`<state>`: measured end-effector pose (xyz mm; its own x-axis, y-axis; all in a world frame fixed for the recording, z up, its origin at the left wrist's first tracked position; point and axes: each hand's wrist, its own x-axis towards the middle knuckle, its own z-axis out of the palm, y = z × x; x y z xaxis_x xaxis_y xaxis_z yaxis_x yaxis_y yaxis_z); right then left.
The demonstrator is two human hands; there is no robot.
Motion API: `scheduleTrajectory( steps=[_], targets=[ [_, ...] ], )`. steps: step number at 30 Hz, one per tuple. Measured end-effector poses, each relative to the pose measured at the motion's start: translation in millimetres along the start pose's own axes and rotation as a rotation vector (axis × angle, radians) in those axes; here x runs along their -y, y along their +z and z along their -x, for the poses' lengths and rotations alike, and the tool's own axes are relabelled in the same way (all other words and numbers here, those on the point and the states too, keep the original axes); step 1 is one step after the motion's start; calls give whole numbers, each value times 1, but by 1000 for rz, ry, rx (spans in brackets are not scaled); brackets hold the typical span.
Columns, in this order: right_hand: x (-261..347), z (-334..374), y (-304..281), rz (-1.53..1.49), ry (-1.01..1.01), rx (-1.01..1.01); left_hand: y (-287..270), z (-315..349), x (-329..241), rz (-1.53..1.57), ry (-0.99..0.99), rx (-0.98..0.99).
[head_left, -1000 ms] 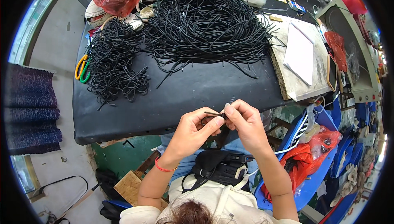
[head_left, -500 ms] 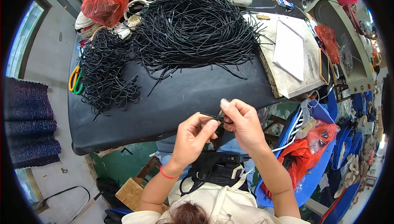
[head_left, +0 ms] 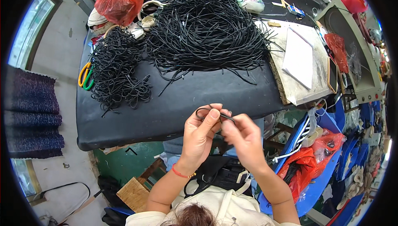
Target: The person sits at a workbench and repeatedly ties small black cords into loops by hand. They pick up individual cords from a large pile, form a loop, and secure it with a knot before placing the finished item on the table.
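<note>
A thin black cord [head_left: 229, 118] is bent into a small loop between my hands, just in front of the table's near edge. My left hand [head_left: 200, 135] pinches it between thumb and fingers, with the loop standing out beside the thumb. At the cord's other side is my right hand [head_left: 245, 139], its fingers curled in and partly blurred; the cord runs up to them. Beyond my hands, a large heap of straight black cords [head_left: 207, 31] lies on the table. To its left sits a smaller pile of looped, knotted black cords [head_left: 118, 68].
The padded black table [head_left: 178, 114] spans the front. Scissors with yellow and green handles [head_left: 86, 76] lie at its left edge. White paper [head_left: 297, 58] and a phone [head_left: 332, 74] rest on a pale board at right. A blue bin [head_left: 327, 172] holding red bags stands below.
The cord now shows an open loop by my left thumb. My right hand has dropped slightly and its fingers have curled inward. The whole view has shifted a little.
</note>
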<state>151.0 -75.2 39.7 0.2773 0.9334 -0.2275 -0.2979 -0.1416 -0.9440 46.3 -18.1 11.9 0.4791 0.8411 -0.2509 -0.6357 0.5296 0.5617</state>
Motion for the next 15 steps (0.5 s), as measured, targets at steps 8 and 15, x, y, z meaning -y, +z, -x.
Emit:
scheduleTrajectory(
  steps=[8, 15],
  targets=[
    [17, -25, -12, 96, -113, 208, 3, 3, -22, -483, -83, 200],
    [14, -28, -11, -107, 163, 148, 2, 10, -23, -562, -133, 213]
  ],
)
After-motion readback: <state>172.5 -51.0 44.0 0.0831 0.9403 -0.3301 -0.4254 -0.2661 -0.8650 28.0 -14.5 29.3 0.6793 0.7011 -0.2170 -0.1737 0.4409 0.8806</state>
